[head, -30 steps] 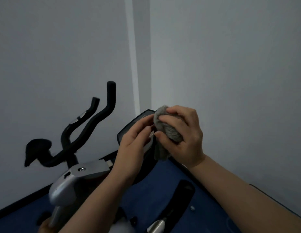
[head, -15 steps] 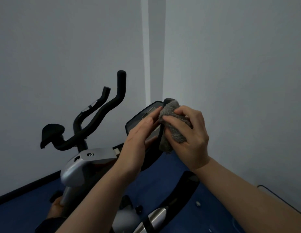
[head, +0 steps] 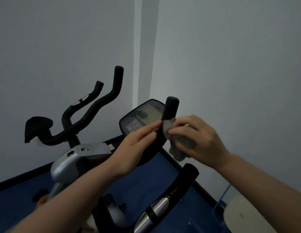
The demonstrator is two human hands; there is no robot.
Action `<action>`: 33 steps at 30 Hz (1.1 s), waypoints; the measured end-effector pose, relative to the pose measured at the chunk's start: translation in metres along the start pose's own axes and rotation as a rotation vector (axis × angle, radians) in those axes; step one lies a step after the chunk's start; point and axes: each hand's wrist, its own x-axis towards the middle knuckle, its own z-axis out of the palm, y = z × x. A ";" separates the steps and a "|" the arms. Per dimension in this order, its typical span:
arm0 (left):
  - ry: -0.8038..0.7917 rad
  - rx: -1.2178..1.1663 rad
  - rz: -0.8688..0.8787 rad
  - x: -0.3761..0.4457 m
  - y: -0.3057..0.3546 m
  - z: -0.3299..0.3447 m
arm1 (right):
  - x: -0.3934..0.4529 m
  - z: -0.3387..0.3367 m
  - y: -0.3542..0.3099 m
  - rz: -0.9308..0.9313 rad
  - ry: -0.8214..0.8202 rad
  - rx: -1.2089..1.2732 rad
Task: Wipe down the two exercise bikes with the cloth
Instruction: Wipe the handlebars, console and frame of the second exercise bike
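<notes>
The right hand (head: 199, 140) is bunching one cloth (head: 177, 145) against a grip (head: 170, 110); the straight-fingered left hand (head: 134, 147) is partly hiding the console (head: 143, 115). Two bikes are showing, both cut off below.

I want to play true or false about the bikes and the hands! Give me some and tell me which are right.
1. The right hand holds a grey cloth. True.
2. The cloth lies on the floor. False: it is held against the black handlebar post.
3. The left hand holds a spray bottle. False: its straight fingers touch the post and hold nothing.
4. A console screen sits behind the post. True.
5. The other bike's handlebars are bright red. False: they are black.
</notes>
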 end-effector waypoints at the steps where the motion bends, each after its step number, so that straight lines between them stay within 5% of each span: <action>1: -0.021 0.066 -0.012 -0.003 -0.004 -0.004 | 0.009 -0.008 -0.002 0.011 0.061 -0.020; 4: -0.087 0.364 0.045 -0.011 -0.013 -0.016 | 0.034 -0.021 -0.007 0.033 0.199 -0.164; 8: -0.141 0.548 0.156 -0.016 -0.019 -0.027 | 0.049 -0.009 -0.012 0.062 0.076 -0.380; 22: -0.218 0.519 0.183 -0.023 -0.047 -0.060 | 0.045 0.016 -0.049 0.250 -0.043 -0.622; 33: -0.264 0.412 0.181 -0.026 -0.056 -0.066 | 0.042 0.046 -0.082 0.661 -0.107 -0.412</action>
